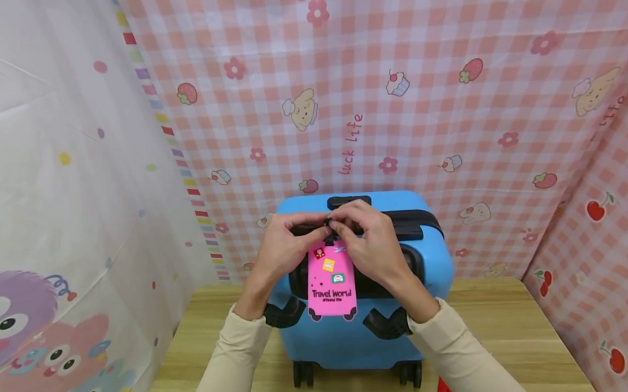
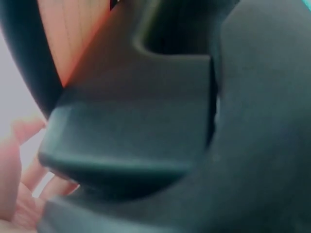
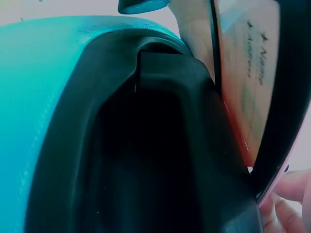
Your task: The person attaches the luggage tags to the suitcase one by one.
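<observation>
A small blue suitcase (image 1: 352, 340) stands upright, with its black side handle facing me. A pink luggage tag (image 1: 330, 283), printed "Travel World", hangs in front of the handle. My left hand (image 1: 282, 247) pinches the tag's black strap (image 1: 329, 237) from the left between thumb and forefinger. From the other side my right hand (image 1: 374, 246) pinches the same strap, its fingertips meeting the left ones. The right wrist view shows the tag's card (image 3: 245, 77) with "Name" and "Address" lines, beside the black handle (image 3: 194, 97). How the strap ends sit between the fingertips is hidden.
The suitcase rests on a wooden table (image 1: 487, 317), its black wheels (image 1: 410, 373) toward me. A red item (image 1: 444, 390) lies partly under my right sleeve. A pink checked cloth (image 1: 374, 129) hangs close behind, and a white patterned cloth (image 1: 82, 188) hangs on the left.
</observation>
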The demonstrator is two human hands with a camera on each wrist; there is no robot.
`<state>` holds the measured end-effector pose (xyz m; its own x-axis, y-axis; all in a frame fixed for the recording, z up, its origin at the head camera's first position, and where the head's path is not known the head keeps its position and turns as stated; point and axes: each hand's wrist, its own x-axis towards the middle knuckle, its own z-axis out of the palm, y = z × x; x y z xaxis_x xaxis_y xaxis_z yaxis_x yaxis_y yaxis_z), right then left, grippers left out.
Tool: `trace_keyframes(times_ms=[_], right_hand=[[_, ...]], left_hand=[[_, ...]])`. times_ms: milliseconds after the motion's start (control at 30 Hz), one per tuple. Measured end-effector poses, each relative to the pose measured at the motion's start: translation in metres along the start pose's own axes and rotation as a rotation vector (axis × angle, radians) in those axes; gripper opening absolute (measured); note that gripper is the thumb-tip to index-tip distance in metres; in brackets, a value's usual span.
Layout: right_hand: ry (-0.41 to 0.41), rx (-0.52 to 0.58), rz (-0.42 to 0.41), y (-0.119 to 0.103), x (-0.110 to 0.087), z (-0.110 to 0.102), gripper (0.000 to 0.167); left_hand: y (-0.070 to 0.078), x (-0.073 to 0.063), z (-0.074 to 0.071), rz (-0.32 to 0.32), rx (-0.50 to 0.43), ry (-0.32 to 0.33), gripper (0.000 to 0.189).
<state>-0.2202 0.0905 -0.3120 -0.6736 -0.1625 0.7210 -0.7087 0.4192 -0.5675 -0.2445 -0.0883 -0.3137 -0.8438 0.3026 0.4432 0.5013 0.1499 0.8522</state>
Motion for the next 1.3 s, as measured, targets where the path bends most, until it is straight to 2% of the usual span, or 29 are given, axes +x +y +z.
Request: trace_keyframes(times_ms=[300,567,767,1000,1100,1300], right_hand=[[0.026,-0.002,-0.006,-0.001,-0.002,0.002,0.014],[0.069,-0.013,-0.072,0.0,-0.002,0.003,0.012],[0.059,0.005,-0.097,0.001,0.0,0.0,0.012],[-0.064,0.021,-0.02,0.002,0.006,-0.007,0.013],[-0.113,0.023,0.02,0.004,0.009,-0.008,0.015],[-0.141,0.089,0.11,0.004,0.01,-0.008,0.018]], left_hand=[[0.0,0.001,0.002,-0.046,0.035,0.003,0.024],[0.003,0.002,0.0,-0.119,0.069,-0.011,0.026],[0.003,0.002,-0.002,-0.126,0.095,-0.034,0.026],[0.001,-0.001,-0.003,-0.107,0.096,-0.041,0.025],[0.001,-0.001,-0.003,-0.117,0.109,-0.039,0.026],[0.001,-0.001,-0.003,-0.141,0.12,-0.034,0.029]])
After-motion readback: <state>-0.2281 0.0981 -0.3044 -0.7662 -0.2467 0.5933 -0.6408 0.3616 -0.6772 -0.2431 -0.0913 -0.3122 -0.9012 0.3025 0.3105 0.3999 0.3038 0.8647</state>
